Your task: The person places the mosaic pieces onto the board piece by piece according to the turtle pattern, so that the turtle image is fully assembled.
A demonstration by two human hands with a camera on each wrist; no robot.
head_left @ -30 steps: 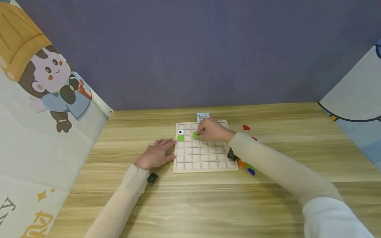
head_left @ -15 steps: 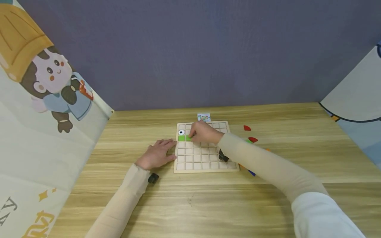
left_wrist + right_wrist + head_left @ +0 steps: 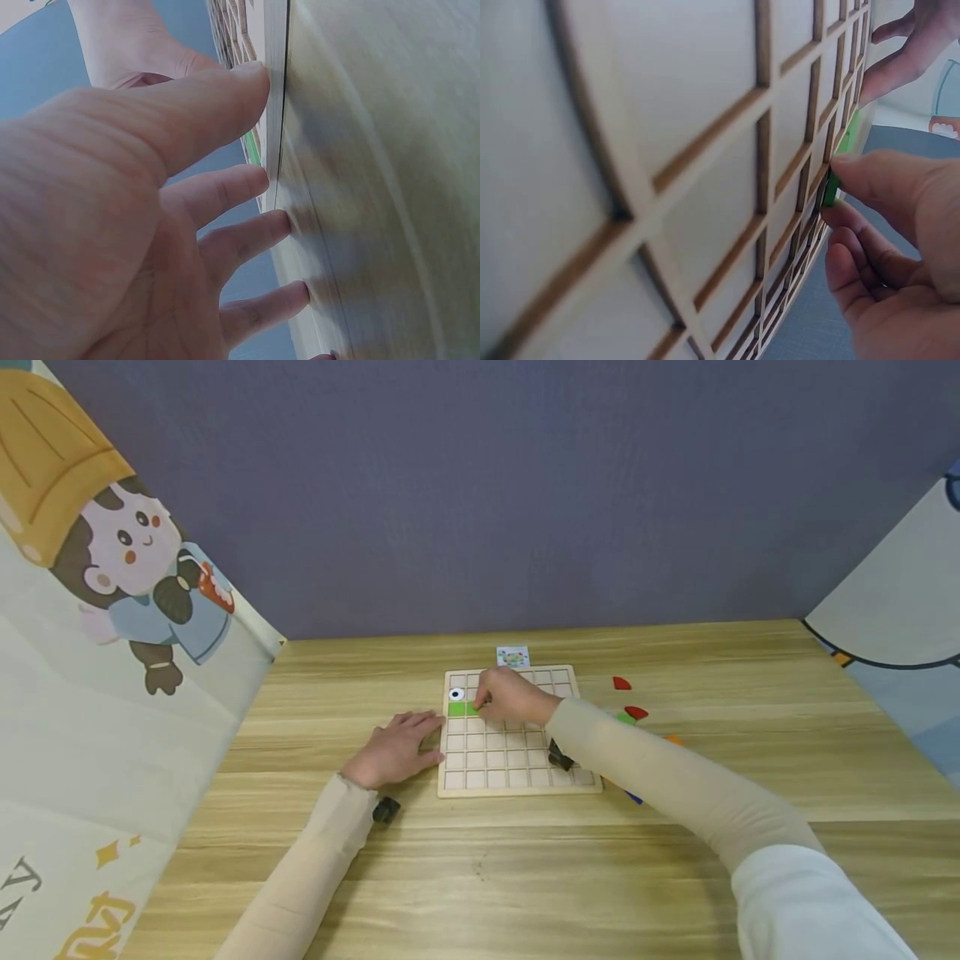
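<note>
A wooden grid board (image 3: 517,791) with square cells lies on the table. My right hand (image 3: 517,695) is over its upper left part, thumb and finger pinching a green square tile (image 3: 831,187) at the cell beside another green tile (image 3: 457,709). Above that second tile sits a white eye piece (image 3: 456,694) with a black pupil. My left hand (image 3: 397,747) lies spread at the board's left edge; in the left wrist view its thumb and index fingertips (image 3: 255,178) are at the board's side, the other fingers reaching the table.
A small picture card (image 3: 512,656) lies behind the board. To the right are red pieces (image 3: 622,683), a green piece (image 3: 625,718), an orange piece (image 3: 674,740) and a blue piece (image 3: 634,797), some partly hidden by the right sleeve. A dark wall (image 3: 510,502) stands behind the table.
My right hand has moved left and slightly down with the green tile, to the cell beside the other green tile. In the last half second it barely moves. My left hand stays put.
</note>
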